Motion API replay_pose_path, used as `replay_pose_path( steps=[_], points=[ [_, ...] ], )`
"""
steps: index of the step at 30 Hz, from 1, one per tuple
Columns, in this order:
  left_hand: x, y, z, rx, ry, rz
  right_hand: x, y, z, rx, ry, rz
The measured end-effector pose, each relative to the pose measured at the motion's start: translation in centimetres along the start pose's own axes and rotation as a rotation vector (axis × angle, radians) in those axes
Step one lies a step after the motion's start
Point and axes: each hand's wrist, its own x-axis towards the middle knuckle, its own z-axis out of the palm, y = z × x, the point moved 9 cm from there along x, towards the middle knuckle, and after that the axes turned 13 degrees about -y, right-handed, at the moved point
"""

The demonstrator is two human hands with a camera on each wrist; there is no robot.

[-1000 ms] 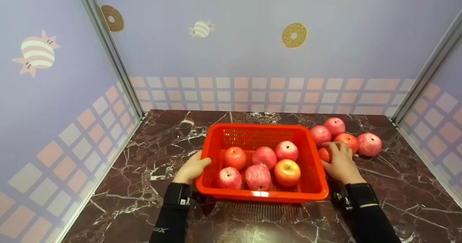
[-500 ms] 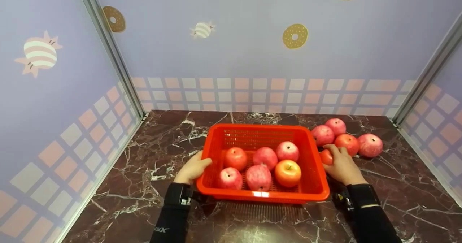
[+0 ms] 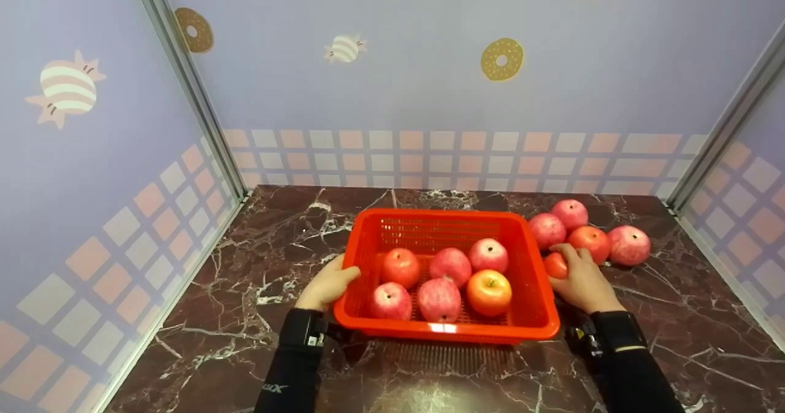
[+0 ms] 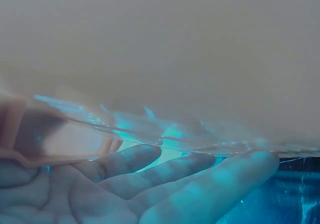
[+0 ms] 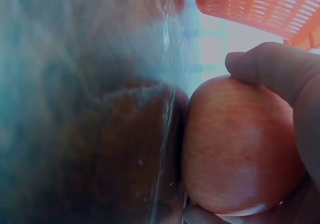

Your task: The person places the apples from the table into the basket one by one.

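Observation:
In the head view my left hand holds the left side of a red plastic basket, its thumb over the rim. The left wrist view shows its fingers stretched along the outside of the basket. Several apples lie inside, among them a yellow-orange apple and a red apple. Beyond the basket's right side, my right hand grips a red apple between thumb and fingers. That apple sits low against the marbled tabletop, partly hidden by the hand.
Close behind the right hand, several more apples cluster: a pink apple, another pink apple, a red apple and a larger pink apple. Patterned panels enclose the marbled table at the back and sides.
My right hand has shifted slightly right and toward me, and more of the apple shows between its fingers. The left hand and the basket look the same.

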Motion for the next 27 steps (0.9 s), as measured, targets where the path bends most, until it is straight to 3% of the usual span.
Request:
replay_pose_path(
  steps=[27],
  points=[
    [0.1,-0.2,-0.1,0.002,0.014,-0.014,-1.0,-2.9,-3.4,0.058,0.049,-0.032]
  ],
)
